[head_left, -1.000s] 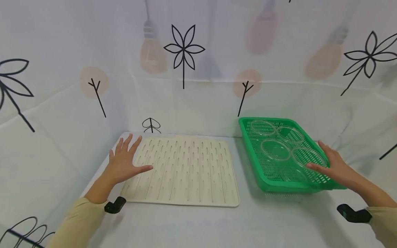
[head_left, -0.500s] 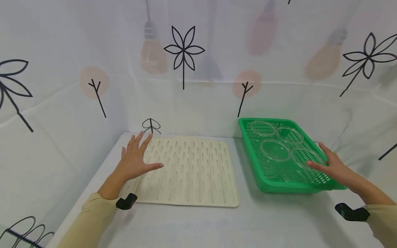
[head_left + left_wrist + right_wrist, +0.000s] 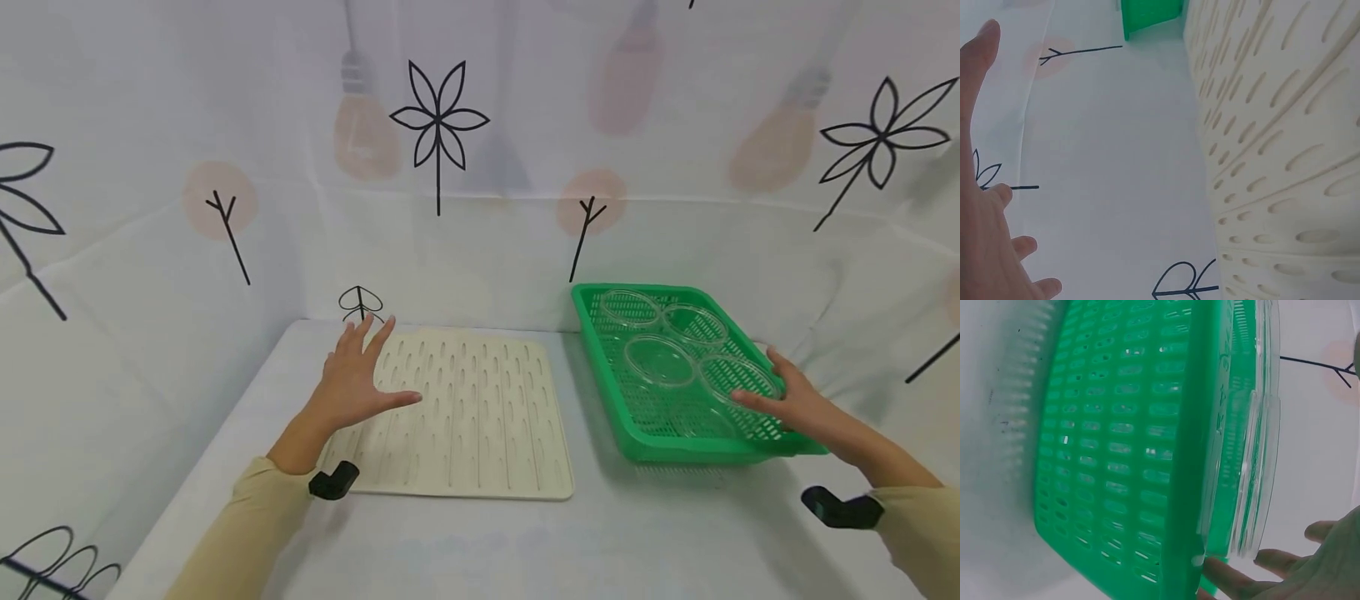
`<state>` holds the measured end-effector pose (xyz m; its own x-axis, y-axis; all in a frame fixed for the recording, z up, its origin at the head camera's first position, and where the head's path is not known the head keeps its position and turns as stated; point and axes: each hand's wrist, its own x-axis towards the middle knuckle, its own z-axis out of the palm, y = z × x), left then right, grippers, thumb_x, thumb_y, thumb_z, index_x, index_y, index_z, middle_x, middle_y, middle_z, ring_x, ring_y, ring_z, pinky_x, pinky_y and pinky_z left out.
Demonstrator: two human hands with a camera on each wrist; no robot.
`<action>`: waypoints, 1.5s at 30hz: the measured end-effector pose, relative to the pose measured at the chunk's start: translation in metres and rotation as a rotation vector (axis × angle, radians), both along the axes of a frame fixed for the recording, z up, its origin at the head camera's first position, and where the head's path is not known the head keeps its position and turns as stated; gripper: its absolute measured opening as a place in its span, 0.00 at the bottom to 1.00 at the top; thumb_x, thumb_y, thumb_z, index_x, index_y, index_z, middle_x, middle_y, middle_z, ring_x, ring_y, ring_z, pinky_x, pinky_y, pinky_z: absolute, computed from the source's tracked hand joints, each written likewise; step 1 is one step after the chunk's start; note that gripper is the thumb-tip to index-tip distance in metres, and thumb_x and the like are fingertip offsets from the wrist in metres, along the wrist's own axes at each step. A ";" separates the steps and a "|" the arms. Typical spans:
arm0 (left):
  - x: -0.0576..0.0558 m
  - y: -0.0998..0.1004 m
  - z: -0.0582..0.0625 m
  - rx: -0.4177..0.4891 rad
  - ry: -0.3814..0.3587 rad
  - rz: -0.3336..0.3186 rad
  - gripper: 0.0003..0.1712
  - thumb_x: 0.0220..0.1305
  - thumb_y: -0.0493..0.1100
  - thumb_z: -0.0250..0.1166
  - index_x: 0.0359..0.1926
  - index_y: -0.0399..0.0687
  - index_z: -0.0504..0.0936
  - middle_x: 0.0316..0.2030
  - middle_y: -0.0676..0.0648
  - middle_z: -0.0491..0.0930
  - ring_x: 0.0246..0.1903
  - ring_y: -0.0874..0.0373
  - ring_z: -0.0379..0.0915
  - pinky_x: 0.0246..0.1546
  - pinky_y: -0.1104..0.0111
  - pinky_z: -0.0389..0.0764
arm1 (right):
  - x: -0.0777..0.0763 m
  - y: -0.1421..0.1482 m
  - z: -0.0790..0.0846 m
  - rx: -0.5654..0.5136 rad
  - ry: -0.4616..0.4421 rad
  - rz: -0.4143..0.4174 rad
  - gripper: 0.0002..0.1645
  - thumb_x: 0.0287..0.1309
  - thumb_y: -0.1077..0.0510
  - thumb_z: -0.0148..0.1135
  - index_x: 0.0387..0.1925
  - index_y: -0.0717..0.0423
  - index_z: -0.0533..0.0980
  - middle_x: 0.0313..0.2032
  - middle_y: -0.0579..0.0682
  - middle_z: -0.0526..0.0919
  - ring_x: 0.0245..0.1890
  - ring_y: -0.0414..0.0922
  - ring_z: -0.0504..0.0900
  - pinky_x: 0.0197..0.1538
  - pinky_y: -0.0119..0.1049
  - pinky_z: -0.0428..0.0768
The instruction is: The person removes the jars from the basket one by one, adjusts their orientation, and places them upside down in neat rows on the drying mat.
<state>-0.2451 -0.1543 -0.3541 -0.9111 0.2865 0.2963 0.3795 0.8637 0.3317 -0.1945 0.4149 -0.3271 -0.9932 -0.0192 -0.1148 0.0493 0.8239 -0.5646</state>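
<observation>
My left hand (image 3: 347, 398) hovers over the left side of a cream ribbed drying mat (image 3: 480, 417), fingers spread and thumb pointing right, holding nothing. The left wrist view shows its fingers (image 3: 1002, 195) apart from the slotted mat. At the right, a green plastic basket (image 3: 609, 404) contains several clear round dishes with lids, like petri dishes (image 3: 660, 360). My right hand (image 3: 810, 408) is at the basket's right front corner, thumb over the rim and fingers extended. In the right wrist view, its fingertips (image 3: 1272, 559) reach the basket's rim and a dish edge.
A white cloth covers the table (image 3: 450, 550) and hangs as a backdrop (image 3: 480, 250) with black line flowers and pale bulbs. The basket stands near the back, just right of the mat. A black wrist camera (image 3: 333, 481) sits below the left hand, another (image 3: 842, 508) below the right.
My left hand has moved steadily right, from the mat's left edge to farther over the mat, fingers still spread. The right hand stays by the basket's corner. The head view has shifted slightly.
</observation>
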 end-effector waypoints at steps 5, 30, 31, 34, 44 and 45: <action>-0.002 0.007 -0.001 -0.004 0.002 -0.006 0.65 0.41 0.76 0.63 0.73 0.60 0.41 0.72 0.43 0.37 0.68 0.38 0.29 0.56 0.33 0.47 | -0.002 -0.002 -0.002 0.024 -0.010 -0.033 0.67 0.58 0.39 0.58 0.63 0.74 0.21 0.58 0.86 0.36 0.56 0.80 0.44 0.50 0.72 0.58; 0.001 0.017 -0.006 0.025 -0.029 -0.013 0.65 0.40 0.75 0.65 0.73 0.62 0.42 0.72 0.45 0.35 0.69 0.39 0.28 0.57 0.33 0.45 | -0.008 0.011 -0.013 -0.176 -0.110 -0.094 0.65 0.56 0.45 0.63 0.62 0.79 0.27 0.58 0.84 0.40 0.47 0.68 0.73 0.46 0.52 0.77; 0.001 0.017 -0.006 0.024 -0.029 -0.012 0.65 0.40 0.75 0.65 0.73 0.62 0.42 0.72 0.45 0.35 0.69 0.39 0.28 0.57 0.33 0.44 | -0.007 0.010 -0.013 -0.181 -0.095 -0.093 0.64 0.57 0.45 0.62 0.62 0.79 0.27 0.58 0.84 0.41 0.48 0.68 0.72 0.44 0.51 0.78; 0.000 0.018 -0.007 0.026 -0.023 -0.014 0.65 0.40 0.75 0.65 0.73 0.62 0.42 0.72 0.45 0.35 0.69 0.38 0.28 0.56 0.32 0.44 | -0.007 0.010 -0.013 -0.186 -0.054 -0.092 0.62 0.59 0.45 0.60 0.62 0.79 0.29 0.58 0.83 0.44 0.51 0.72 0.67 0.43 0.50 0.79; -0.001 0.025 -0.007 0.044 -0.023 -0.039 0.64 0.41 0.75 0.65 0.73 0.63 0.41 0.72 0.46 0.34 0.69 0.39 0.29 0.57 0.34 0.45 | -0.005 0.017 0.001 -0.256 0.006 -0.107 0.59 0.62 0.47 0.56 0.64 0.76 0.27 0.61 0.81 0.42 0.47 0.56 0.71 0.42 0.46 0.80; -0.001 0.026 -0.007 0.046 -0.018 -0.045 0.64 0.41 0.75 0.64 0.73 0.63 0.41 0.72 0.46 0.35 0.69 0.39 0.29 0.57 0.34 0.45 | -0.005 0.018 0.004 -0.261 0.020 -0.107 0.58 0.63 0.47 0.56 0.64 0.76 0.27 0.61 0.80 0.42 0.43 0.46 0.73 0.41 0.44 0.81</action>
